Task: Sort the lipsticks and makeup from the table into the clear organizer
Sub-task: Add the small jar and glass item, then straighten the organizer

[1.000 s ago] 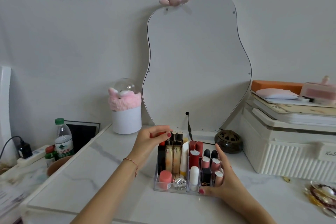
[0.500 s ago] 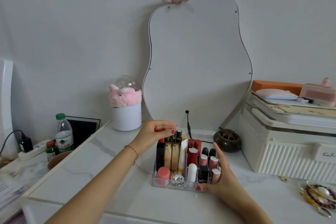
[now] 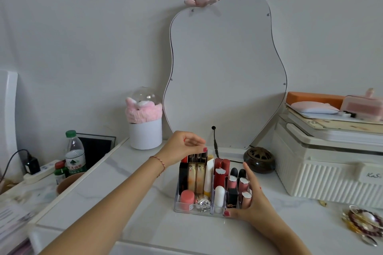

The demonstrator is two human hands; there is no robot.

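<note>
The clear organizer [image 3: 187, 208] stands on the white marble table in front of the mirror, filled with upright lipsticks, tall gold and dark-capped tubes [image 3: 195, 174], a white tube, a pink pot [image 3: 187, 197] and a silver ball. My left hand [image 3: 182, 147] arches over the back left compartment, thumb and curled fingers pinching the tops of the tall tubes; a red-topped black lipstick [image 3: 183, 174] stands just beneath the palm. My right hand [image 3: 251, 200] lies against the organizer's right wall with fingers straight and the thumb on the front corner.
Behind the organizer are a wavy mirror [image 3: 226, 72], a dark round burner [image 3: 260, 159] and a white pot with pink cloth [image 3: 145, 130]. A ribbed white box [image 3: 331, 174] stacked with things stands at right, beads [image 3: 364, 223] near the right edge, bottles [image 3: 74, 153] on the lower left surface.
My left hand has settled a little lower onto the tube tops, hiding most of the red lipstick top. The right hand stays against the organizer's side.
</note>
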